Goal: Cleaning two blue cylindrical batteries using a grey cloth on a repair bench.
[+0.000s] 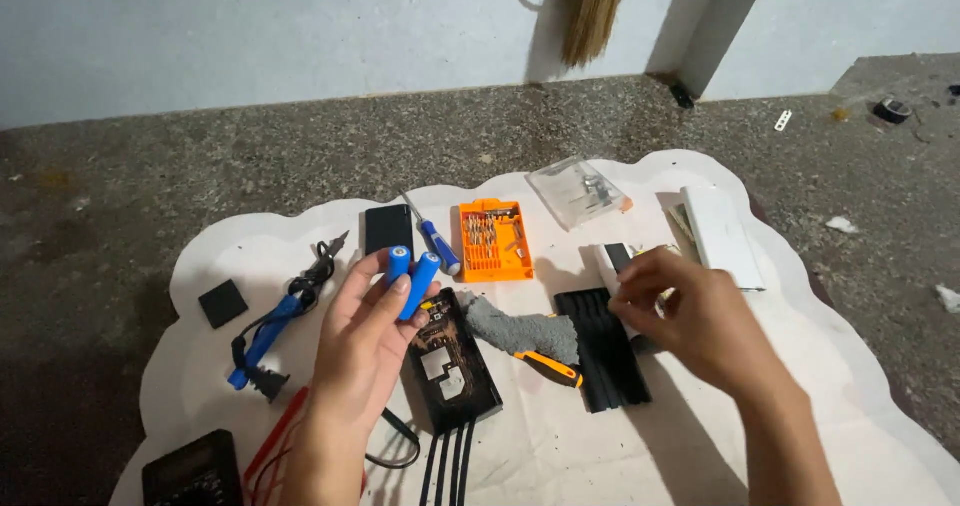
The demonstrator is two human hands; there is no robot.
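My left hand (362, 341) is raised over the white mat (760, 366) and holds two blue cylindrical battery cells (412, 273) side by side between thumb and fingers. Just under it lies an open black case with a circuit board (452, 366) and black cables running toward me. My right hand (690, 311) hovers over a black ribbed cover (603, 351), fingers bent together near a small white and black piece; whether it grips anything I cannot tell.
On the mat lie an orange bit set (494, 239), a blue screwdriver (437, 242), a clear plastic lid (578, 192), a white box (722, 234), a grey cloth (520, 330), a blue soldering iron (268, 328), a black multimeter (192, 468). Rough concrete floor surrounds it.
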